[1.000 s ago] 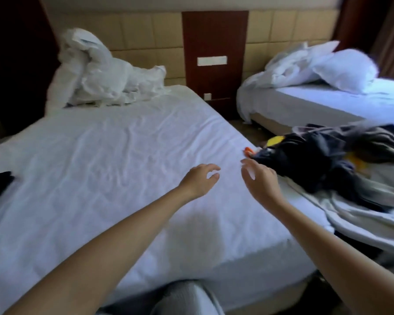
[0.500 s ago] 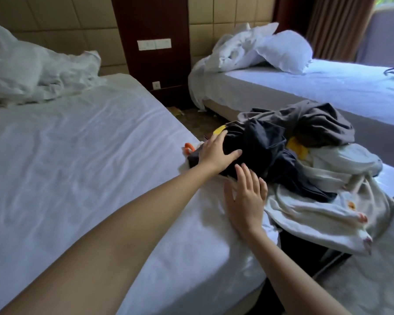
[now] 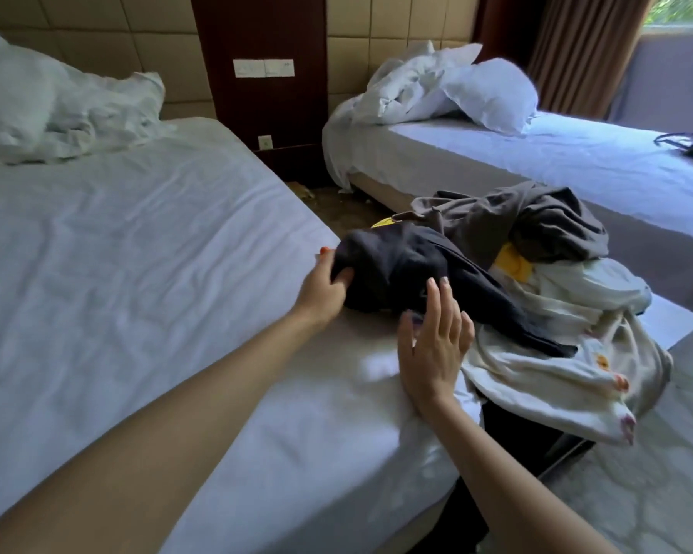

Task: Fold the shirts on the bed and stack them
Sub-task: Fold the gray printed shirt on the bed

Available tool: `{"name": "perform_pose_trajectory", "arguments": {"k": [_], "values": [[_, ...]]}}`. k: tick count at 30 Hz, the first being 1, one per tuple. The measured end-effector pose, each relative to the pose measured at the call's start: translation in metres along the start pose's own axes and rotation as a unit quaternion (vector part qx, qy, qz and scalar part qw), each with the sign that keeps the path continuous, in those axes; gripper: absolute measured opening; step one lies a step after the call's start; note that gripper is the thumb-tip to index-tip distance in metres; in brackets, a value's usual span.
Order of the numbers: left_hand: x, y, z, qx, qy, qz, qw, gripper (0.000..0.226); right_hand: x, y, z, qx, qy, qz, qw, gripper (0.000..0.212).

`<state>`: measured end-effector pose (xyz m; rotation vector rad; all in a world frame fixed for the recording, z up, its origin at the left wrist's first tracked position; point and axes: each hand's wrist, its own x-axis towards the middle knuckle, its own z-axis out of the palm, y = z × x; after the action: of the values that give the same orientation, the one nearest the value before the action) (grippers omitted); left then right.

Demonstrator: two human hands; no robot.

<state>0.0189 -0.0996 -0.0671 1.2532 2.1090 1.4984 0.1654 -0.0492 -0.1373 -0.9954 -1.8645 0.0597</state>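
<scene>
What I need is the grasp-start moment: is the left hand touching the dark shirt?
Touching. In the head view the left hand has its thumb on the edge of the dark shirt, fingers hidden behind the fabric.

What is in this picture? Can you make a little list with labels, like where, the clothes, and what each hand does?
Where: right corner of the near bed
Clothes: a heap of dark shirt, grey shirt and cream shirt
Left hand: grips the dark shirt's near end
Right hand: fingers straight, tips on the dark shirt
Folded shirts: none in view
</scene>
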Motion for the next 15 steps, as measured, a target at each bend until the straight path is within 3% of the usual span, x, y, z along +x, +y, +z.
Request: {"name": "perform_pose_trajectory", "arguments": {"k": [3,8,11,15], "values": [[-0.026,0.001,-0.051,-0.095,0.037,-0.045,0.994,0.02,0.001,-0.002,-0.008,0.004,-0.01,-0.027,1.0,0.054],[-0.067,-0.007,-0.119,-0.074,0.063,-0.058,0.994,0.023,0.002,-0.041,-0.017,0.078,-0.131,-0.019,0.988,0.076],[-0.089,-0.016,-0.154,-0.061,0.06,-0.067,0.994,0.029,0.0,-0.096,-0.02,0.129,-0.284,-0.07,0.948,0.09],[-0.117,-0.032,-0.209,0.002,0.062,-0.093,0.994,0.033,-0.011,-0.163,-0.011,0.13,-0.47,-0.101,0.867,0.067]]}}
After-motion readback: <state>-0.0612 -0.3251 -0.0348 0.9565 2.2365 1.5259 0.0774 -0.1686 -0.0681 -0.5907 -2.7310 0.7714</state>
